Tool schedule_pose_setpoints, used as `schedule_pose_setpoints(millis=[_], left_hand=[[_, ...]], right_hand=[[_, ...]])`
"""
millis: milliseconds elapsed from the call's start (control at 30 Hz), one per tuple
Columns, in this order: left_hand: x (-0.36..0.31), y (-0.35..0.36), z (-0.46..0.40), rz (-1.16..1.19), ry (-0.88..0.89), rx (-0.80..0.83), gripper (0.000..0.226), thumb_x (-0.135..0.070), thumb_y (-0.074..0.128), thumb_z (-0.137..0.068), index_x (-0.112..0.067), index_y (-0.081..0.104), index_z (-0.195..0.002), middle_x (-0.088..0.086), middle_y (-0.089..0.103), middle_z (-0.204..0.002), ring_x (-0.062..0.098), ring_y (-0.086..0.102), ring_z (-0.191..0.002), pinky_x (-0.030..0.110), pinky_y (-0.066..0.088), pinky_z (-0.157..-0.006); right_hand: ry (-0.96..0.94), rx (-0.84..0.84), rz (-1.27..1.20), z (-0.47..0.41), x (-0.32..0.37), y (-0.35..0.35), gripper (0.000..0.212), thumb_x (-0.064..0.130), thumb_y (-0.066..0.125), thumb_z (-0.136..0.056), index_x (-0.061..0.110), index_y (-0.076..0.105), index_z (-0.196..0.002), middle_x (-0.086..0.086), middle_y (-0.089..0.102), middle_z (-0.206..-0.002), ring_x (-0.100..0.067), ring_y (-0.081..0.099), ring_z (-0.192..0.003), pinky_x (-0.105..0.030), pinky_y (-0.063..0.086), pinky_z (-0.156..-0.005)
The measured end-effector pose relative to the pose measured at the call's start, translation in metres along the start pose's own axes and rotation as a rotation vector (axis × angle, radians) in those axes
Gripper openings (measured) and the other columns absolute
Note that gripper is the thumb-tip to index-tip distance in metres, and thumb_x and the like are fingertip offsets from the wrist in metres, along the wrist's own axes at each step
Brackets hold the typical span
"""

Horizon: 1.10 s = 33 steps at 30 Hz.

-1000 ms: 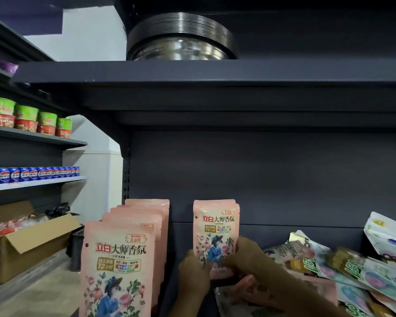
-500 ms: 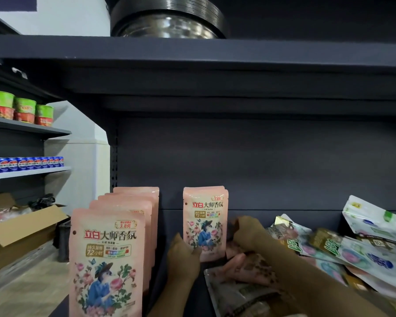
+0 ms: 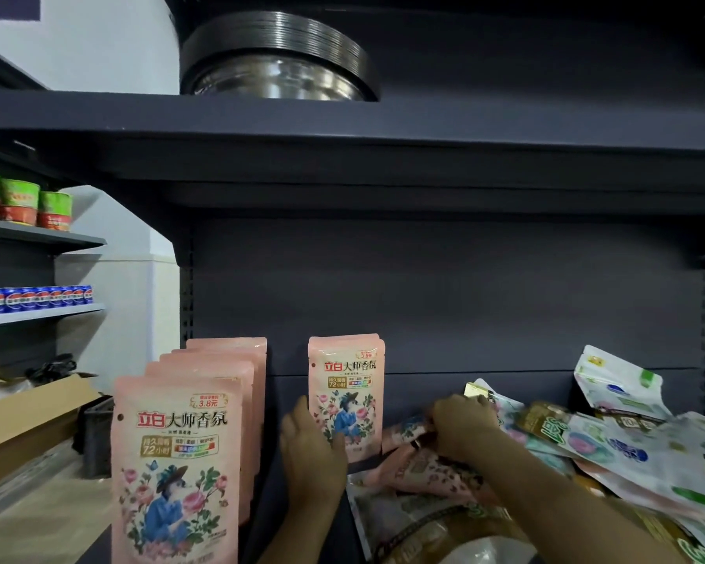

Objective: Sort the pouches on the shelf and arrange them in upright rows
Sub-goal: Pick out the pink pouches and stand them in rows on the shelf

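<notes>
One second ago both hands were holding the single pink pouch (image 3: 346,400) from below; now only the left hand (image 3: 311,453) stays on it. The right hand (image 3: 460,421) has moved away to the right, into the heap of pouches (image 3: 611,437) lying flat on the shelf (image 3: 342,128).

The left hand is raised with its back toward the camera, its fingers (image 3: 302,409) curled against the lower left edge of the pink pouch, which stands upright close to the back wall of the shelf. The right forearm crosses the lower right corner, and the right hand bends down at the wrist with its fingers closed on a lying pink pouch (image 3: 408,433) at the left edge of the heap.

A row of pink pouches (image 3: 176,474) stands upright on the left side of the shelf, apart from the single pouch.
</notes>
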<state>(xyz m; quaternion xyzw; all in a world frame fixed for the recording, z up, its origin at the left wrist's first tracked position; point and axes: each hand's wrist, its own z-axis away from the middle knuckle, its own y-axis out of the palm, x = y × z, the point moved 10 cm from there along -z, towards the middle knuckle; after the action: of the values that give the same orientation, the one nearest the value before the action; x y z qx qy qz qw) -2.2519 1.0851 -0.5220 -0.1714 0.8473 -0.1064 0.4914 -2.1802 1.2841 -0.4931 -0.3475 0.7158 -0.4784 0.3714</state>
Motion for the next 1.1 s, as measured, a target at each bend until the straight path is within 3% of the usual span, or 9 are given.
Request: schedule_pose_setpoints(millis=[133, 267, 400, 500, 600, 700, 833, 967, 1100], left_hand=[[-0.022, -0.006, 0.006, 0.039, 0.141, -0.044, 0.036, -0.010, 0.060, -0.086, -0.007, 0.050, -0.120, 0.009, 0.051, -0.119, 0.024, 0.052, -0.111, 0.037, 0.051, -0.089], [-0.042, -0.004, 0.014, 0.140, 0.243, -0.013, 0.005, -0.013, 0.056, -0.089, -0.008, 0.055, -0.091, 0.004, 0.061, -0.092, 0.018, 0.061, -0.086, 0.017, 0.048, -0.061], [-0.061, 0.003, 0.023, 0.345, 0.191, 0.139, 0.011, -0.022, 0.055, -0.091, -0.012, 0.057, -0.087, -0.003, 0.063, -0.082, 0.018, 0.063, -0.086, 0.021, 0.051, -0.069], [-0.059, 0.028, 0.030, 0.437, -0.070, 0.409, 0.052, -0.046, 0.056, -0.086, -0.013, 0.049, -0.125, 0.002, 0.059, -0.121, 0.020, 0.056, -0.112, 0.022, 0.041, -0.088], [-0.056, 0.054, 0.050, 0.657, -0.335, 0.776, 0.098, -0.060, 0.071, -0.065, -0.015, 0.031, -0.142, 0.005, 0.052, -0.136, 0.019, 0.057, -0.116, 0.031, 0.049, -0.094], [-0.055, 0.053, 0.059, 0.791, -0.418, 0.883, 0.067, -0.017, 0.072, -0.079, -0.003, 0.041, -0.137, 0.012, 0.065, -0.118, 0.017, 0.066, -0.096, 0.024, 0.058, -0.069], [-0.059, 0.042, 0.063, 0.922, -0.416, 0.945, 0.032, -0.006, 0.063, -0.084, -0.002, 0.061, -0.115, 0.010, 0.072, -0.097, 0.018, 0.068, -0.083, 0.026, 0.058, -0.061], [-0.061, 0.034, 0.057, 1.049, -0.391, 0.897, 0.029, 0.000, 0.059, -0.086, -0.011, 0.058, -0.114, 0.011, 0.074, -0.100, 0.023, 0.071, -0.088, 0.037, 0.059, -0.068], [-0.049, 0.021, 0.033, 1.052, -0.269, 0.578, 0.032, -0.002, 0.058, -0.087, -0.020, 0.054, -0.113, 0.006, 0.071, -0.105, 0.021, 0.070, -0.095, 0.043, 0.057, -0.081]], right_hand=[[0.060, -0.160, 0.024, 0.009, -0.007, -0.024, 0.034, 0.010, 0.045, -0.090, 0.016, 0.061, -0.120, -0.005, 0.063, -0.122, -0.024, 0.051, -0.124, -0.051, 0.011, -0.118], [0.091, -0.392, -0.069, 0.025, -0.023, -0.057, 0.031, 0.011, 0.052, -0.088, 0.022, 0.066, -0.114, 0.003, 0.061, -0.124, -0.020, 0.033, -0.137, -0.060, -0.003, -0.114], [-0.160, -0.688, -0.264, 0.048, -0.025, -0.093, 0.030, -0.005, 0.072, -0.065, 0.018, 0.073, -0.084, -0.003, 0.063, -0.123, -0.026, 0.034, -0.133, -0.066, 0.030, -0.106], [-0.266, -0.854, -0.481, 0.070, -0.030, -0.111, 0.024, -0.006, 0.077, -0.063, 0.017, 0.074, -0.070, -0.015, 0.056, -0.132, -0.030, 0.032, -0.131, -0.042, 0.035, -0.104], [-0.315, -0.887, -0.641, 0.085, -0.022, -0.121, 0.011, 0.014, 0.080, -0.066, 0.022, 0.077, -0.072, -0.014, 0.046, -0.139, -0.019, 0.025, -0.128, -0.036, 0.026, -0.101], [-0.307, -0.858, -0.790, 0.085, -0.019, -0.121, 0.011, 0.012, 0.075, -0.072, 0.023, 0.078, -0.076, 0.001, 0.036, -0.143, -0.002, 0.019, -0.125, -0.026, 0.022, -0.105], [-0.276, -0.644, -1.035, 0.073, -0.011, -0.110, 0.033, 0.006, 0.075, -0.075, 0.039, 0.070, -0.078, 0.007, 0.027, -0.144, 0.022, 0.019, -0.119, 0.010, 0.016, -0.095], [-0.181, -0.551, -1.277, 0.060, -0.012, -0.098, 0.038, 0.037, 0.060, -0.089, 0.040, 0.051, -0.126, 0.000, 0.046, -0.141, -0.002, 0.058, -0.113, -0.013, 0.052, -0.088], [-0.024, -0.530, -0.962, 0.045, -0.017, -0.072, 0.055, 0.004, 0.046, -0.093, 0.017, 0.030, -0.144, -0.010, 0.046, -0.140, -0.026, 0.050, -0.123, -0.036, 0.044, -0.101]])
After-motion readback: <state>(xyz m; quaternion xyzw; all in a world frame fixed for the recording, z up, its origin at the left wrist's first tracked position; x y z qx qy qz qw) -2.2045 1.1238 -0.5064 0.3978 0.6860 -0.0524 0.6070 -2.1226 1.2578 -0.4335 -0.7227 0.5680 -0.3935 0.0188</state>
